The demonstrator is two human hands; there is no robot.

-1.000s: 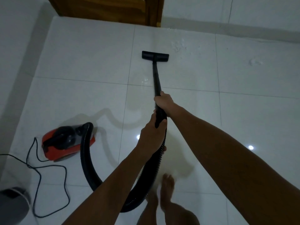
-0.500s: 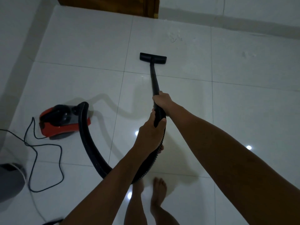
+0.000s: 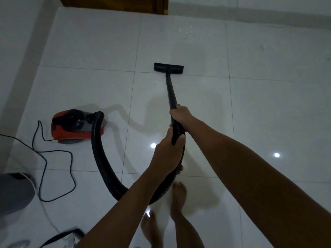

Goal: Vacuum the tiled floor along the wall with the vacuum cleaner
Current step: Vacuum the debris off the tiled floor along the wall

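Head view: black floor nozzle (image 3: 168,67) lies flat on the white tiled floor (image 3: 268,108), well short of the wall (image 3: 250,13). Behind the nozzle, the right hand (image 3: 180,114) curls round the wand (image 3: 171,92); the left hand (image 3: 169,154) grips the ribbed hose (image 3: 100,158). Left of the nozzle sits the red vacuum body (image 3: 71,126), its cord (image 3: 53,153) looping nearby.

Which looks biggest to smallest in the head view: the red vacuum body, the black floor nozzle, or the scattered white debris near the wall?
1. Red vacuum body, clearly the largest.
2. Black floor nozzle.
3. White debris, the smallest patch.
The nozzle and debris lie farther from the camera, so their true sizes are unsure.
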